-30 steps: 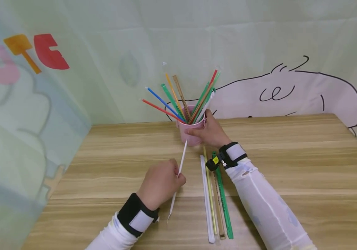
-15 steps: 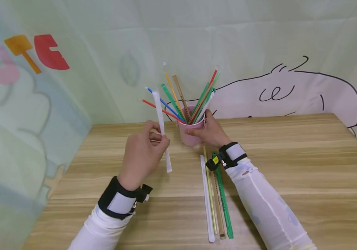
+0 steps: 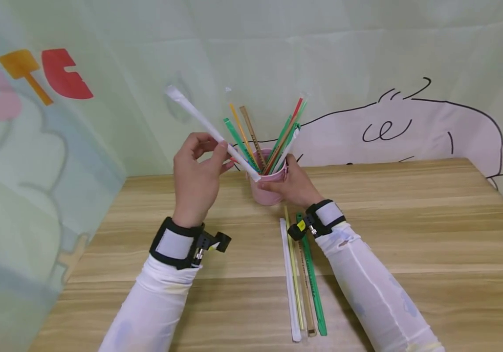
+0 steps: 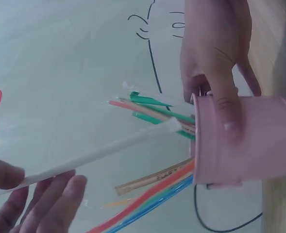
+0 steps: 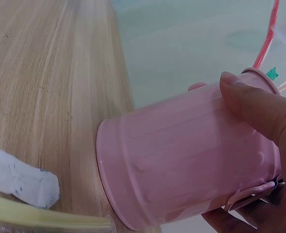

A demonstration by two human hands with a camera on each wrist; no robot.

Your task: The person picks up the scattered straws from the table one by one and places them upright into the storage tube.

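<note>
A white paper-wrapped straw (image 3: 203, 120) is pinched between the thumb and fingers of my left hand (image 3: 198, 176). It slants down to the right, and its lower end overlaps the rim of a pink bucket (image 3: 267, 194) in the head view. Around the bucket's right side, my right hand (image 3: 297, 183) grips it near the rim, the thumb across the front. Several wrapped straws stand fanned out inside, among them a brown straw (image 3: 251, 129), a green straw (image 3: 238, 137) and a blue straw (image 4: 155, 206). In the head view my left hand mostly hides the blue and red ones.
Nearer on the wooden table (image 3: 242, 303) lie a white straw (image 3: 290, 278), a yellow straw (image 3: 295, 274), a brown straw (image 3: 307, 298) and a green straw (image 3: 313, 278), side by side. A printed cloth backdrop (image 3: 343, 58) rises right behind the table's far edge.
My left hand has moved up and forward with the white straw, which has turned from pointing away to leaning left with its lower end at the bucket. The right hand keeps its grip.
</note>
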